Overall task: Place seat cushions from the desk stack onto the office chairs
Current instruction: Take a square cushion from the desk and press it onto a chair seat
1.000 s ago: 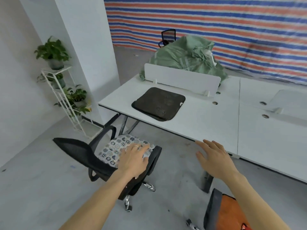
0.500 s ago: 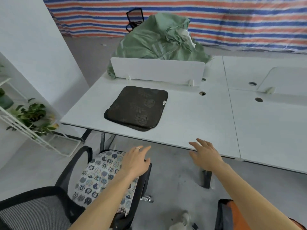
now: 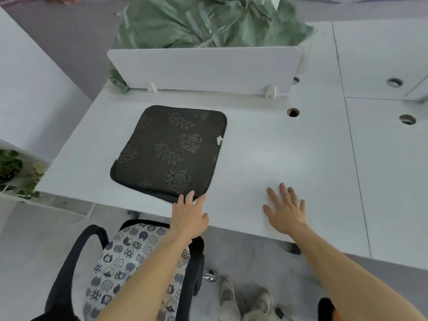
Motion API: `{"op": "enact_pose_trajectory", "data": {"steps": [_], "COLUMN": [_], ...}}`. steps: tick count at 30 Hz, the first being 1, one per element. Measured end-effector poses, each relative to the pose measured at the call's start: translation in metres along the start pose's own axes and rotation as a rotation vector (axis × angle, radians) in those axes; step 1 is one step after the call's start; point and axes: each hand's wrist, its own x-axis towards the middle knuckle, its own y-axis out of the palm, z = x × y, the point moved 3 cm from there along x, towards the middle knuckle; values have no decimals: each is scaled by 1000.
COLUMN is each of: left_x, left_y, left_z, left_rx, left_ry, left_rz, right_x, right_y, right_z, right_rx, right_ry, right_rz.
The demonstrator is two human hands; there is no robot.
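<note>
A dark seat cushion [image 3: 169, 149] with a leaf and flower pattern lies flat on the white desk [image 3: 289, 163]; a second dark edge shows under it. My left hand [image 3: 190, 216] reaches over the desk's front edge, fingers apart, with fingertips at the cushion's near corner. My right hand [image 3: 286, 210] hovers open over bare desk to the right of the cushion. Below the desk edge, a black office chair [image 3: 69, 269] carries a white cushion [image 3: 122, 262] printed with cats, partly hidden by my left forearm.
A white divider panel [image 3: 203, 68] stands behind the cushion, with a green bag [image 3: 208, 22] beyond it. Cable holes [image 3: 293, 112] dot the desk. Potted plants [image 3: 14, 167] sit at the left. My shoes [image 3: 245, 300] are on the grey floor, and an orange chair seat [image 3: 333, 313] shows at bottom right.
Both hands have moved forward from in front of the desk to over it; the left hand left the cat cushion and reached the dark cushion's corner. The view has tilted down and closer.
</note>
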Motion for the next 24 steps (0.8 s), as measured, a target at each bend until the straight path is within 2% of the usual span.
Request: {"op": "enact_pose_trajectory", "data": {"steps": [7, 11, 18, 24], "left_x": [74, 99, 110, 113], "left_y": [-6, 6, 9, 4], "left_z": [2, 18, 21, 30], "left_rx": [82, 73, 176, 146], "left_ry": [20, -50, -21, 57], "left_rz": [-66, 4, 36, -9], "right_x": [6, 11, 15, 15], "right_y": [29, 33, 34, 35], "right_z": [-6, -6, -7, -10], "right_rx": [-25, -40, -8, 13], "right_ry": [65, 77, 89, 74], "right_rz": [-132, -157, -166, -187]}}
